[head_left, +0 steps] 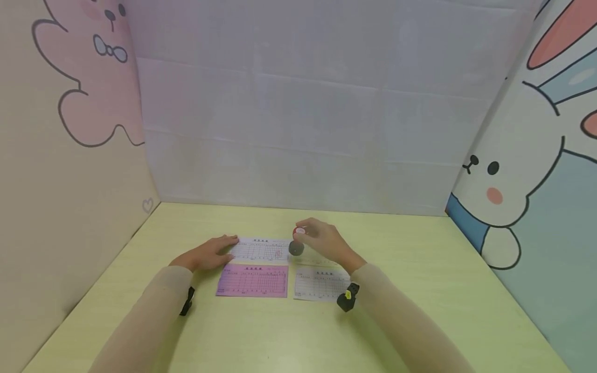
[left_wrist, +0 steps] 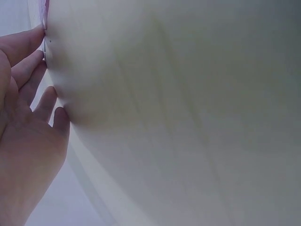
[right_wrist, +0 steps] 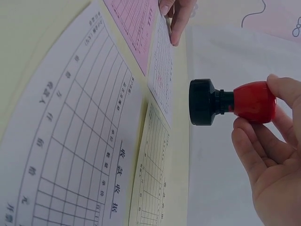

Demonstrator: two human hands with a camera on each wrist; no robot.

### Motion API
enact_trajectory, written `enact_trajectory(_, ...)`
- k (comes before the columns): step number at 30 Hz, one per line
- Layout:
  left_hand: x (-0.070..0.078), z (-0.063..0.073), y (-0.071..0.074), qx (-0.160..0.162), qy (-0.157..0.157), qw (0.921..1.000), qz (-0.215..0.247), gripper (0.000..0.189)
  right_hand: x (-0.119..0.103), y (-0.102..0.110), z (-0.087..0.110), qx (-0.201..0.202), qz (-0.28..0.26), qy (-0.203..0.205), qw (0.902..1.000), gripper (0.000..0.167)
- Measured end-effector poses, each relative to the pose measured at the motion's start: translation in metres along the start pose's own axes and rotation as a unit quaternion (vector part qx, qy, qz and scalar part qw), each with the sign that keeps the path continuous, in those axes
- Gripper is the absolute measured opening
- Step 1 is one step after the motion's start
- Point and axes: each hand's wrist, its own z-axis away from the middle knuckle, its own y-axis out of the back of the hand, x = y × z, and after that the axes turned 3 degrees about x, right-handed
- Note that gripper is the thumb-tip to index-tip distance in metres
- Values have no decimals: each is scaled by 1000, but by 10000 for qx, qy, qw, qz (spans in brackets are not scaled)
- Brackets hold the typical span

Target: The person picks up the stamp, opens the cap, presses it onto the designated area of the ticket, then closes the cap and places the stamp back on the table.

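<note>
My right hand (head_left: 328, 243) grips the red knob of a rubber stamp (right_wrist: 255, 102). The stamp's round black base (head_left: 296, 248) hangs above the forms, near the inner corner of the far white form (head_left: 256, 251). My left hand (head_left: 207, 254) rests with spread fingers on that form's left edge. A small red imprint (head_left: 278, 253) marks its right part. In front of it lies a pink form (head_left: 252, 281). A pale yellow form (right_wrist: 150, 174) lies partly beneath my right hand in the head view. The nearer white form (head_left: 319, 283) is to the right of the pink one.
The forms lie on a pale yellow table (head_left: 252, 336). A white backdrop (head_left: 298, 114) rises behind its far edge. Side panels with cartoon animals stand left and right, the rabbit panel (head_left: 517, 181) on the right. Dark wrist cameras sit on both wrists.
</note>
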Motion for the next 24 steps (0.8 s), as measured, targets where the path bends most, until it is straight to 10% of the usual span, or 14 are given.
enact_trajectory(24,-4,1,-1,20,20,10000,19,58,16,32,16,212,63,-15,9998,38)
